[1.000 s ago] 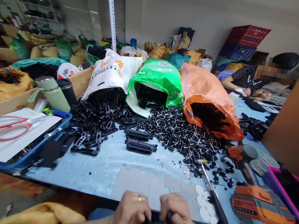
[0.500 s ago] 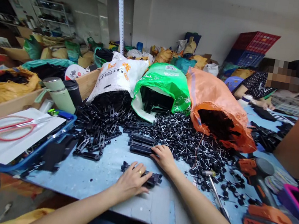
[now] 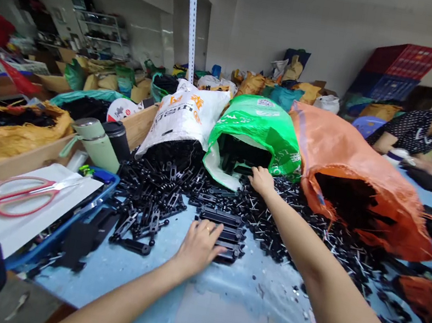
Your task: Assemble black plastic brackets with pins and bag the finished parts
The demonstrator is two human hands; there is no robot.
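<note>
On the blue tabletop, several long black plastic bars [image 3: 224,233] lie side by side in a row. My left hand [image 3: 199,245] is closed over the left end of the nearest ones, thumb on the near side and fingers on top. My right hand [image 3: 261,182] reaches to the mouth of the green woven bag [image 3: 263,117], its fingers closed on the end of another black plastic bar [image 3: 243,170]. That bar's far part and the bag's contents are mostly in shadow.
A white bag [image 3: 186,114] and an orange bag [image 3: 351,152] flank the green one, with black parts and pins spilling out. Red-handled scissors [image 3: 23,197] lie on a blue tray [image 3: 111,187] at left, near a green bottle [image 3: 96,143]. A co-worker [image 3: 407,131] sits at far right.
My left hand has pushed its bar forward against the others in the row. My right hand has left the row and gone forward to the green bag. The view has shifted left.
</note>
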